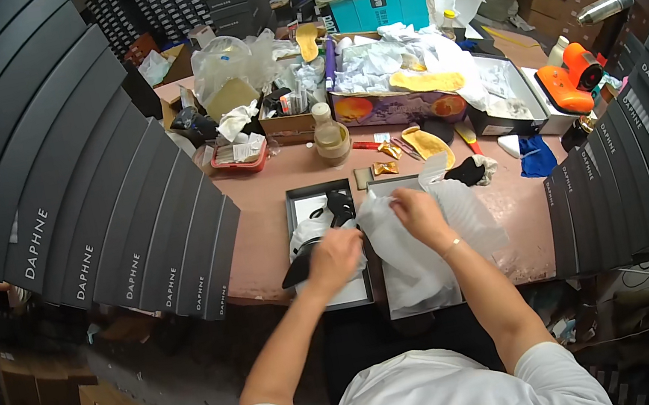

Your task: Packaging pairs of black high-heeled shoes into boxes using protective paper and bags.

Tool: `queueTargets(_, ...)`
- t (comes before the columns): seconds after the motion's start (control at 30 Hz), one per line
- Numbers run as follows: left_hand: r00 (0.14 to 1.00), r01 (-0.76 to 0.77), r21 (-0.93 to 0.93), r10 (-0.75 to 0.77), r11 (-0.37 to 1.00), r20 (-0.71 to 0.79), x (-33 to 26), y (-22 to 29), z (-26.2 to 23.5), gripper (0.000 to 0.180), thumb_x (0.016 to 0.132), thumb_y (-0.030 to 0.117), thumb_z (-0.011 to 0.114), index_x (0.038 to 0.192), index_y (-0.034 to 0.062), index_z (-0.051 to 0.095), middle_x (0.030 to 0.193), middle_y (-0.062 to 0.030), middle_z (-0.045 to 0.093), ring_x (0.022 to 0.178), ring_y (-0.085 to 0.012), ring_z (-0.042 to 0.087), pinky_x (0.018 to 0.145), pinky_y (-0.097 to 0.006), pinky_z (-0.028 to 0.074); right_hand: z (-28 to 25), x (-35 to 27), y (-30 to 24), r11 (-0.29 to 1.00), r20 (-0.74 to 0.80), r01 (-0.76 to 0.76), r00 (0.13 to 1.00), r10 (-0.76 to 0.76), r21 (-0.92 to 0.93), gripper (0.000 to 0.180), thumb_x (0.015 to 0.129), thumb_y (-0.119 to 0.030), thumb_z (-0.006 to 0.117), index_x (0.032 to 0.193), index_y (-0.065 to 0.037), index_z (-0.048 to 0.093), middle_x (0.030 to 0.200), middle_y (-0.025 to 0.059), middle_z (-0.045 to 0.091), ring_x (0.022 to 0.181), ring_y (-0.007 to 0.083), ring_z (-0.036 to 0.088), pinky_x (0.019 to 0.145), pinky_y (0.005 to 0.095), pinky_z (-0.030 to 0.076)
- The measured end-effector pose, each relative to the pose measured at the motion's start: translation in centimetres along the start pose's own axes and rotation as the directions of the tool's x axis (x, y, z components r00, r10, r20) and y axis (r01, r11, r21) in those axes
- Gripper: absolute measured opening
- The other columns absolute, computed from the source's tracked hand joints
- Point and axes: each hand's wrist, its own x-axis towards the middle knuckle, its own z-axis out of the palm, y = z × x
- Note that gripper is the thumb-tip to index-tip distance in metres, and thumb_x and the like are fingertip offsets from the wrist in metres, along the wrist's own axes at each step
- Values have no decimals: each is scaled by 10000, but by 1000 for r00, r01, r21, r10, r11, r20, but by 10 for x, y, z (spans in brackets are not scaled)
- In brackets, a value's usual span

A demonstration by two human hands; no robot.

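My left hand (336, 254) is closed over the right end of a black shoe (298, 268), its fingertips hidden. The shoe lies at a slant over an open dark box (288, 209) and sticks out past its left side. Another black shoe part (339, 207) and crumpled white paper (308, 231) show in that box. My right hand (418, 216) pinches the upper edge of a thin, translucent white wrapping sheet (412, 256). The sheet hangs over a second grey box piece (395, 309) and spreads to the right of my wrist.
Stacked dark shoeboxes (97, 190) rise at left, more (624, 176) at right. Behind the boxes stand a glass bottle (329, 145), wrapped sweets (385, 167), yellow insoles (427, 145) and a carton (364, 107) of crumpled paper. An orange tool (565, 91) sits at far right.
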Motion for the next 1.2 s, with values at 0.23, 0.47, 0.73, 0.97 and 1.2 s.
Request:
queueTargets(0.23, 996, -92, 24, 92, 996, -8, -45, 14, 69, 491, 725, 189, 685, 1169, 25, 554, 1209, -156, 530, 1229, -328, 436, 996, -450, 377, 1, -14, 130, 880, 86, 213, 977, -195, -424, 438, 818, 2, 504, 1251, 66, 503, 1193, 244, 580, 995, 349, 592, 853, 407, 469)
queueTargets(0.47, 884, 407, 314, -456, 858, 100, -40, -25, 30, 532, 704, 257, 752, 1121, -2, 547, 1128, -154, 513, 1122, -309, 451, 955, -429, 386, 17, -12, 18, 881, 255, 113, 967, 8, -459, 654, 758, 8, 498, 1392, 2, 338, 1370, 263, 401, 1245, 400, 423, 1009, 430, 383)
queueTargets(0.73, 835, 431, 371, -520, 822, 181, 1, -68, 58, 133, 714, 150, 621, 788, 83, 709, 875, -128, 686, 904, -310, 634, 926, -619, 331, 13, -68, -79, 832, 469, 553, 723, -507, 46, 699, 763, -41, 540, 1416, 7, 296, 1405, 294, 335, 1324, 433, 305, 1115, 484, 231)
queueTargets(0.97, 798, 522, -463, -602, 716, -31, -1, -32, -44, 383, 733, 111, 725, 1080, -13, 622, 1015, -109, 650, 929, -166, 604, 818, -328, 499, 10, -41, -58, 904, 295, 221, 949, -112, -366, 609, 905, -354, 557, 1371, -19, 351, 1345, 264, 409, 1299, 403, 345, 1037, 613, 242)
queueTargets(1.2, 858, 330, -552, -487, 766, -162, -7, 26, -77, 446, 801, 162, 756, 1155, -44, 581, 972, -73, 657, 881, -129, 615, 790, -265, 502, 21, -57, 37, 969, -32, 69, 996, -79, -237, 624, 901, -323, 562, 1318, 96, 362, 1312, 338, 404, 1216, 446, 419, 1021, 475, 355)
